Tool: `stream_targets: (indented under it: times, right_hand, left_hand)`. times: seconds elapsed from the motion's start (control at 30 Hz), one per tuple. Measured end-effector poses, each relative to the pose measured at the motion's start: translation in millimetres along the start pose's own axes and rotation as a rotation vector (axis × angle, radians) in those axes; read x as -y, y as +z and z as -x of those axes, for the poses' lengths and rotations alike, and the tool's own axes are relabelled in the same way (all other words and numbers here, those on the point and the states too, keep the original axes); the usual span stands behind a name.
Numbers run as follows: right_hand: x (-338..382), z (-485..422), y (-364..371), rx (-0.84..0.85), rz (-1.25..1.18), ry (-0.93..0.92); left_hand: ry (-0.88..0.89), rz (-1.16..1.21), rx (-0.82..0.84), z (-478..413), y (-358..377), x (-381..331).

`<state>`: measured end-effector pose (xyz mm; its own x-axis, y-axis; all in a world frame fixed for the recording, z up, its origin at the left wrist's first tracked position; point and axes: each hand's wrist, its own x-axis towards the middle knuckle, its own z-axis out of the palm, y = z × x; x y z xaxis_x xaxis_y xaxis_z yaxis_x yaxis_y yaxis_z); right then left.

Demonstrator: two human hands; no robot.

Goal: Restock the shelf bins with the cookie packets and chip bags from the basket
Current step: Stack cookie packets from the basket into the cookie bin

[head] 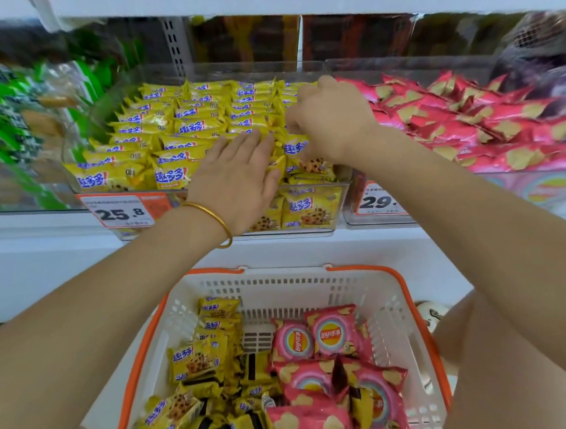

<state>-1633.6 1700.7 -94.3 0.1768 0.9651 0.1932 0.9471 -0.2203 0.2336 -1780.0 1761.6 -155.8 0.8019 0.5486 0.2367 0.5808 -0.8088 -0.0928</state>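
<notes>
Over the clear cookie bin (339,211) on the shelf, the left hand (236,180) lies flat with straight fingers on the front rows of yellow cookie packets (170,121). It seems to be pressing them down and back so the stack keeps its lines. Just to its right, the right hand (329,122) reaches along the bin's right side with fingers curled down among the packets. Its own back hides the fingertips, so I cannot tell whether it pinches a packet or only nudges one into the column. A gold bangle (216,221) sits on the left wrist.

Next door, touching the cookie bin, the chip bin (351,210) holds pink chip bags (451,121) heaped loosely. Price tags (122,212) hang on both bin fronts.

Below the arms, the basket (378,270) has its stock sorted: cookie packets in the basket (198,362) on the left, chip bags in the basket (332,337) on the right. Judging by that load, restocking is far from finished.
</notes>
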Motion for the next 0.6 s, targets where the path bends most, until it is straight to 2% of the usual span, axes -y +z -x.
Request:
stream_targets:
  times: [0.37, 0.53, 0.6]
  right_hand:
    - [0.8, 4.1, 5.4, 0.04, -0.107, 0.05]
    - [4.9, 29.4, -1.9, -0.119, -0.153, 0.048]
    - [7.2, 45.3, -0.5, -0.282, -0.202, 0.024]
  left_hand:
    - [0.025, 0.004, -0.052, -2.0, 2.6, -2.7]
    - [0.161, 0.112, -0.263, 24.1, -3.1, -1.5]
    - [0.215, 0.136, -0.335, 42.0, -6.1, -5.4]
